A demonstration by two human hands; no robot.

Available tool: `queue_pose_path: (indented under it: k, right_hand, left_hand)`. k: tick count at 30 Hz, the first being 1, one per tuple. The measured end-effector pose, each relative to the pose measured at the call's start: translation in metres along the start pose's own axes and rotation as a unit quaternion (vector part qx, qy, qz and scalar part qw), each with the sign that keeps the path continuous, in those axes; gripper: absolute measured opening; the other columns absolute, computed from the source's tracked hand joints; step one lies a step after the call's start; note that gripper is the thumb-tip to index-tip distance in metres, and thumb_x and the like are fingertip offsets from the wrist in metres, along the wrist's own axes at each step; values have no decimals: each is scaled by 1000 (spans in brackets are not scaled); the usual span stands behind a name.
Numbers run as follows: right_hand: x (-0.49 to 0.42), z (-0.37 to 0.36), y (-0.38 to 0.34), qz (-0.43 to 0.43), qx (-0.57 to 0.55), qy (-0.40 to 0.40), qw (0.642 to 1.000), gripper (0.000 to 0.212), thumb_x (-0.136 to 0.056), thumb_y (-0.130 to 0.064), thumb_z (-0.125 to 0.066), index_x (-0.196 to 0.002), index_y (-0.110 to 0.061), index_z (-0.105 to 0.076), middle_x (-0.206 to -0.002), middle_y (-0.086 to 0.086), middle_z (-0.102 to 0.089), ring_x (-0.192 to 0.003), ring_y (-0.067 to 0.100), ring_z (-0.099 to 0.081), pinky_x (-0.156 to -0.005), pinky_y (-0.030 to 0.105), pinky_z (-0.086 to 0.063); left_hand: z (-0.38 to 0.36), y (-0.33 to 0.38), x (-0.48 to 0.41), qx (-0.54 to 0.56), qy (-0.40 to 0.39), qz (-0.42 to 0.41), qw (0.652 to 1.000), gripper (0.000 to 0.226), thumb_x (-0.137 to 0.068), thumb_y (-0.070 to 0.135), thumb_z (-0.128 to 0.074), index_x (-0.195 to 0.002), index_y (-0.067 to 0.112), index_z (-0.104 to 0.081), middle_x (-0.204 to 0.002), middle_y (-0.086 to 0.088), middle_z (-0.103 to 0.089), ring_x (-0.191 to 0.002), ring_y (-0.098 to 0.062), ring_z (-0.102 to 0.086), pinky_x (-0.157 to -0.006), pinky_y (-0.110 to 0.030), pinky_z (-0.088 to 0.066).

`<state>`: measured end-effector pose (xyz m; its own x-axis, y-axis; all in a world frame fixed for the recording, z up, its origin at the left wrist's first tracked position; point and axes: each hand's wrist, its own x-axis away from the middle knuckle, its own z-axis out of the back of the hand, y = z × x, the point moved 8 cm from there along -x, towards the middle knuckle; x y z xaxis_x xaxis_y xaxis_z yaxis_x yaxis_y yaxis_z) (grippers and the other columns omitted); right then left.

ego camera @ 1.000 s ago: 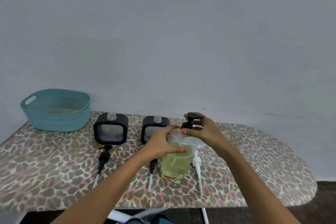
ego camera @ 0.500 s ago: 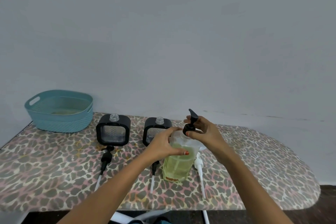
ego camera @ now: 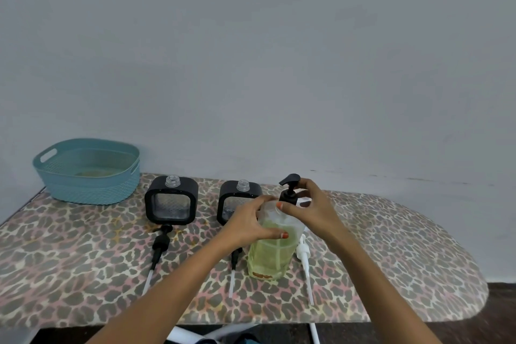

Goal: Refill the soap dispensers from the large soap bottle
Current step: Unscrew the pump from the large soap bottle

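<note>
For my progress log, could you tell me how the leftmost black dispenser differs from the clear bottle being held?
The black dispenser has a bare open neck; the clear bottle carries a black pump. The dispenser looks empty; the bottle holds yellow-green liquid. The dispenser stands untouched; the left hand grips the bottle. Both stand upright.

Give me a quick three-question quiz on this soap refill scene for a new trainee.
1. True or false: both black dispensers have bare necks, no pumps fitted.
2. The left hand grips: A the basket, B the green soap bottle, C a dispenser.
3. Fill in: the right hand pinches the bottle's black ____.
Key: 1 true; 2 B; 3 pump.
</note>
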<state>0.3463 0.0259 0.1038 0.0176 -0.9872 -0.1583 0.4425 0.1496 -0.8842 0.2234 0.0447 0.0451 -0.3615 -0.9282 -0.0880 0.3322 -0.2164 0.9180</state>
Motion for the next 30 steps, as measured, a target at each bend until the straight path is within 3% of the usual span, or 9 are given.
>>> queue_pose_path:
  k: [5,9,11,15,18,24,26,28,30]
  right_hand:
    - [-2,4,-5,20,16,45,999,34,-72,-11,-76,-95,-15,-51,-85,-8,-56,-77,9,-56,-66,18,-45]
    - [2,-1,-1,-12,-125,-31,992,41,-79,8,-60,-112,-16,-50,-105,1,-64,-96,10,-63,-76,20,-52]
    - [4,-6,2,-18,-135,-50,989,48,-80,8,-57,-118,-19,-49,-115,2,-61,-107,9,-59,-82,21,-50]
    - [2,-6,4,0,-13,43,999,49,-73,-16,-76,-111,-25,-47,-105,-3,-54,-94,9,-52,-74,14,-39]
    - [3,-1,-2,26,-14,84,996,49,-70,-13,-79,-106,-25,-48,-90,-8,-54,-79,6,-54,-63,8,-40]
    - [5,-3,4,-22,-85,15,996,46,-77,2,-63,-115,-17,-46,-106,-4,-64,-106,14,-59,-97,38,-44]
    - [5,-4,4,-17,-55,18,998,46,-78,-4,-66,-117,-17,-45,-113,-6,-59,-106,7,-54,-94,29,-42]
    - [6,-2,1,1,-5,62,998,46,-75,-18,-74,-110,-20,-46,-108,-7,-52,-94,2,-49,-77,11,-38]
    - [8,2,-4,22,24,110,993,45,-70,-24,-79,-101,-20,-47,-95,-7,-50,-82,2,-47,-64,6,-37]
  left_hand:
    - [1,5,2,-14,3,-8,1000,75,-63,27,-82,-128,24,-45,-115,11,-52,-108,-3,-49,-85,-11,-40]
    - [1,5,3,-13,-2,-4,1000,76,-63,26,-82,-128,25,-44,-114,11,-52,-110,-7,-50,-91,-19,-40]
    - [0,5,3,-12,-4,-3,1000,75,-64,25,-82,-129,24,-44,-113,12,-51,-108,-5,-49,-87,-14,-40]
    - [1,7,4,-13,-3,-5,1000,74,-65,24,-81,-128,24,-44,-110,13,-52,-102,-2,-49,-68,4,-40]
    - [2,8,5,-19,0,-9,1000,74,-66,25,-80,-129,23,-43,-110,14,-50,-103,-1,-48,-68,6,-38]
    - [1,6,4,-18,4,-3,1000,77,-64,28,-81,-130,26,-42,-119,10,-52,-108,-5,-49,-88,-17,-39]
    - [1,4,4,-13,3,0,1000,78,-63,29,-81,-130,27,-42,-120,9,-54,-107,-6,-51,-86,-15,-41]
    - [0,3,3,-14,3,3,1000,79,-62,32,-82,-130,27,-42,-122,8,-54,-113,-9,-52,-90,-17,-42]
    - [0,0,2,-19,4,6,1000,82,-61,35,-82,-131,28,-41,-129,6,-52,-120,-12,-49,-99,-24,-40]
